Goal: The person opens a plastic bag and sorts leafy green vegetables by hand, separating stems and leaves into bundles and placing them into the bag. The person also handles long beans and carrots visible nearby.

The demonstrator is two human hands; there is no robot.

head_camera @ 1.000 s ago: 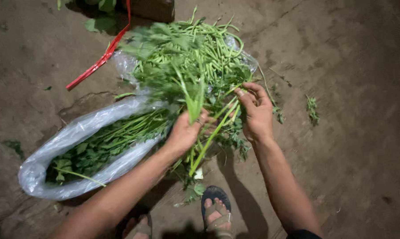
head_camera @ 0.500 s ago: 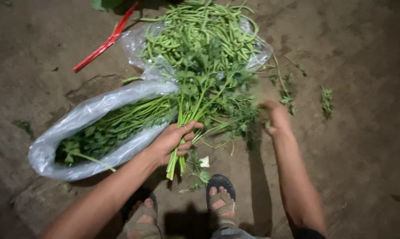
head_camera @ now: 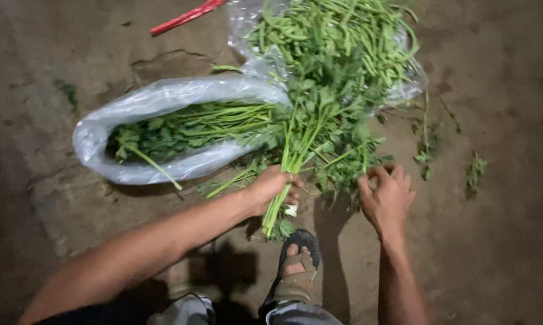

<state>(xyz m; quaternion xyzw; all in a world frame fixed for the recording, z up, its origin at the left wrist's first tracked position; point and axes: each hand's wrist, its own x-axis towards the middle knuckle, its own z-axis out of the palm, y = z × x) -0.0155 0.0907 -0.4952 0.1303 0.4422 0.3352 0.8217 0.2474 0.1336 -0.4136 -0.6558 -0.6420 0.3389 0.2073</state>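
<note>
Green stalks are bunched in the curled fingers (head_camera: pixel 286 180) of the left hand (head_camera: pixel 273 188), which grips a bundle of leafy stems (head_camera: pixel 301 144) low on the stalks, cut ends pointing down toward a sandalled foot (head_camera: pixel 297 259) and leaves fanned upward over the ground. The right hand (head_camera: pixel 387 195) has its fingers loosely bent at the bundle's leafy edge; whether they pinch a sprig I cannot tell. Held this low, outer stems could slip free and fall on the dirt floor (head_camera: pixel 512 241), where loose sprigs (head_camera: pixel 476 171) already lie, and a pull from the right hand could snap thin stalks. Beside the bundle, a clear plastic bag (head_camera: pixel 157 102) holds more greens, and a pile of long green beans (head_camera: pixel 337 30) rests on plastic sheeting beyond, near a red strip (head_camera: pixel 187 15). Half a second ago the right hand sat higher at the bundle's side; now it has dropped lower.
</note>
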